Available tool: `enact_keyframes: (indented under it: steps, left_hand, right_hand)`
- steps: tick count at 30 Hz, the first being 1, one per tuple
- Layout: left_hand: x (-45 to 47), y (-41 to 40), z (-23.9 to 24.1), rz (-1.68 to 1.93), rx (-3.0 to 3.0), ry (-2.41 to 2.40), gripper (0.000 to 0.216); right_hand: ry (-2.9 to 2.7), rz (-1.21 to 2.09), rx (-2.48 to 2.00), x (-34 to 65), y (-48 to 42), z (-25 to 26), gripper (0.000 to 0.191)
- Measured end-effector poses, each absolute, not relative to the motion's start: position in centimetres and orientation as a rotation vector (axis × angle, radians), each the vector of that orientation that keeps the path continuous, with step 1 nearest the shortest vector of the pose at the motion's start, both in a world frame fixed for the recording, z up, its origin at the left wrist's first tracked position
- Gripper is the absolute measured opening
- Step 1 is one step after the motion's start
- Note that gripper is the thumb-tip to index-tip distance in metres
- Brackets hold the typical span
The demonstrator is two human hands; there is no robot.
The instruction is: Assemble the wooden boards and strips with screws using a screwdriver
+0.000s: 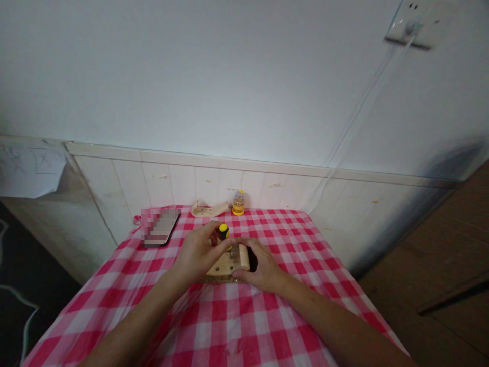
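Note:
My left hand point(198, 251) is closed around a short screwdriver point(223, 232) with a yellow and black handle. It stands roughly upright, its lower end over a light wooden piece point(221, 267) dotted with several dark screws or holes. My right hand point(263, 266) grips the right end of that wooden piece, thumb at the near side and fingers at the far side. Part of the wood is covered by my left hand. Something dark shows between the wood and my right palm; I cannot make out what it is.
A red and white checked cloth point(214, 331) covers the table. Near the wall stand a small bottle point(238, 203) with a yellow base and a curved wooden part point(208, 209). A phone-like flat object point(162, 229) lies at the far left. A cable runs down from a wall socket point(412, 25).

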State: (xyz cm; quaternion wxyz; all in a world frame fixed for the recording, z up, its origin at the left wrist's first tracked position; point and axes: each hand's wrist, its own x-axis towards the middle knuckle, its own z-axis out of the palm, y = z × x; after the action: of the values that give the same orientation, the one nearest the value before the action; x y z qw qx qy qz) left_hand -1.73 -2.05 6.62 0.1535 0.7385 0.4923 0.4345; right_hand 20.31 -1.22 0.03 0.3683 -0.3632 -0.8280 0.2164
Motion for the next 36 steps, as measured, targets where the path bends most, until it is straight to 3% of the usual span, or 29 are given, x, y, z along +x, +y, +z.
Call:
enact_keyframes:
  steps: [18, 36]
  left_hand:
    - [-3.1, -0.2, 6.8, 1.368, 1.989, 1.301, 0.025]
    - [-2.3, -1.8, 6.7, 1.125, 2.169, 1.493, 0.025]
  right_hand:
    - [-2.113, 0.573, -0.85, 20.1, -1.1, 0.0, 0.075]
    - [-2.122, 0.577, -0.888, 20.1, -1.3, 0.2, 0.076]
